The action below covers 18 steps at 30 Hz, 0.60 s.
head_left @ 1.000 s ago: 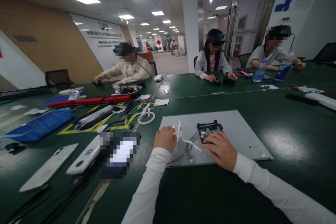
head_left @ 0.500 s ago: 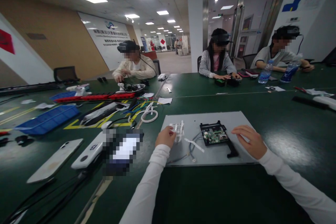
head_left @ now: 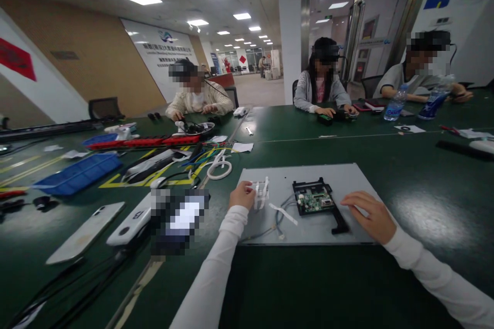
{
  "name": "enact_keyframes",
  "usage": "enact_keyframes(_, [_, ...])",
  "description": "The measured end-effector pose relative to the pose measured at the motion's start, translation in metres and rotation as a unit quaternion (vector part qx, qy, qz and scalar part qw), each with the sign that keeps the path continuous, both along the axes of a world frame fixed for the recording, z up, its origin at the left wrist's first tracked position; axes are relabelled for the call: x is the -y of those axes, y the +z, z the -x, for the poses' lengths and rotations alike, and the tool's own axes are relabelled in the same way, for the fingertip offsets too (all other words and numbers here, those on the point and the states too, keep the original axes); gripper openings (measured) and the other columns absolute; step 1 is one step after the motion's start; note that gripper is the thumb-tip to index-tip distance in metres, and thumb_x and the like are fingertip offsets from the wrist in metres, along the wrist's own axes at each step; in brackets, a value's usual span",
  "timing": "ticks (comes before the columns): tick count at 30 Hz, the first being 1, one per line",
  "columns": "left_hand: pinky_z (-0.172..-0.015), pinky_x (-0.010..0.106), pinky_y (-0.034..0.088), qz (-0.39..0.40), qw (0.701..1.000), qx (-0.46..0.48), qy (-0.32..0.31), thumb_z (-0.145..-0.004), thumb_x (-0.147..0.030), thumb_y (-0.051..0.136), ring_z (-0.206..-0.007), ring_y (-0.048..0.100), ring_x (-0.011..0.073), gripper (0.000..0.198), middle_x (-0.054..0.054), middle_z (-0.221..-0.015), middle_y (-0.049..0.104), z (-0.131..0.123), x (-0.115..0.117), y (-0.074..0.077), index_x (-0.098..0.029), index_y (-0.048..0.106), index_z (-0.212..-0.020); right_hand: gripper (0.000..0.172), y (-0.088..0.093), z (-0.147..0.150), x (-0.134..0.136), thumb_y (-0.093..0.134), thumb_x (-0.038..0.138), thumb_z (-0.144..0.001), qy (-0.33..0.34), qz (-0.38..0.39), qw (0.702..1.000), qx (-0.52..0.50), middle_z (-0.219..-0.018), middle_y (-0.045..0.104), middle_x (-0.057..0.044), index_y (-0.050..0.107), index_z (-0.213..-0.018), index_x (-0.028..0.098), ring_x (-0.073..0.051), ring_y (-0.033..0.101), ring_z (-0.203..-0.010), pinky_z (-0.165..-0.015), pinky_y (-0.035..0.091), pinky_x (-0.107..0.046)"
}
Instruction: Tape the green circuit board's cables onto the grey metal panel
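Observation:
A grey flat panel (head_left: 309,234) lies on the table in front of me. At its left edge is my left hand (head_left: 242,196), its fingers curled together beside some white strips (head_left: 261,193); whether the fingertips pinch anything is too small to tell. My right hand (head_left: 372,216) hovers by the panel's right edge with fingers stretched out, holding nothing. Between the hands sits a green circuit board (head_left: 314,200) in a black bracket (head_left: 339,222). Thin grey cables (head_left: 278,221) run from it to the left, with a white paper-like strip (head_left: 283,213) across them.
To my left lie a lit phone (head_left: 185,218), a white handheld device (head_left: 133,221), a white phone (head_left: 85,233) and black cables (head_left: 104,277). Farther off are a blue tray (head_left: 79,174) and a white cable coil (head_left: 219,168). Several people sit across the table, near two bottles (head_left: 395,105).
The view has shifted slightly. My left hand stays beside the white strips, and my right hand remains stretched at the panel's right edge, with only slight movement.

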<state>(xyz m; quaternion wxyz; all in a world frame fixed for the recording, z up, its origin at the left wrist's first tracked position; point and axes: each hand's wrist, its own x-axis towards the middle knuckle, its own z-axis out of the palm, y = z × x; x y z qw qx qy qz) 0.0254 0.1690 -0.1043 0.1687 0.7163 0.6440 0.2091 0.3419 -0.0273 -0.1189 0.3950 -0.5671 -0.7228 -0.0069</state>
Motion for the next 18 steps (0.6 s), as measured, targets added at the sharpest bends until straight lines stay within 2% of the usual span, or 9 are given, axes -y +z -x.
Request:
enact_keyframes(8, [-0.068,0.023,0.043,0.051,0.997,-0.043,0.043,-0.062,-0.026,0.058,-0.077,0.061,0.0172,0.021,0.001,-0.072,0.066,-0.004,-0.029,0.006,-0.020,0.058,-0.082,0.022,0.001,-0.002,-0.001,0.042,0.015,-0.078,-0.017,-0.011,1.000,-0.008,-0.090,0.060,-0.004,0.061,-0.088,0.021,-0.017,0.053,-0.089,-0.079,0.043,-0.036])
enact_keyframes(13, [-0.067,0.022,0.044,0.057,0.997,-0.028,0.036,-0.061,-0.024,0.060,-0.075,0.061,0.0165,0.020,0.000,-0.069,0.066,-0.001,-0.034,0.006,-0.021,0.060,-0.080,0.023,0.003,0.000,-0.001,0.042,0.014,-0.077,-0.016,-0.013,1.000,-0.002,-0.089,0.061,-0.004,0.061,-0.088,0.021,-0.017,0.054,-0.088,-0.079,0.043,-0.035])
enact_keyframes(18, [-0.062,0.023,0.046,0.046,0.999,-0.002,0.025,-0.059,-0.022,0.064,-0.068,0.061,0.0166,0.023,0.000,-0.068,0.066,-0.001,-0.035,-0.002,-0.020,0.060,-0.082,0.022,0.002,-0.001,0.000,0.043,0.015,-0.077,-0.017,-0.011,1.000,0.006,-0.089,0.061,-0.004,0.062,-0.086,0.021,-0.017,0.054,-0.088,-0.078,0.043,-0.035])
